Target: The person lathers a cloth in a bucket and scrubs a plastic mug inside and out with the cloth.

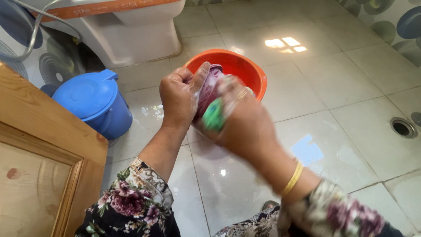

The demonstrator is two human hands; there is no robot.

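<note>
My left hand (179, 95) is closed around a wet purple cloth (208, 90), held up over the orange basin (245, 70). My right hand (243, 118) is blurred with motion and grips a green brush or scrubber (213, 116) pressed against the cloth. Both hands look soapy. A gold bangle sits on my right wrist. Most of the cloth is hidden between the two hands.
A blue lidded bucket (94, 103) stands to the left by a wooden door (41, 162). A white toilet base (131, 33) is behind the basin. The tiled floor (333, 87) is wet, with a round drain (402, 127) at right.
</note>
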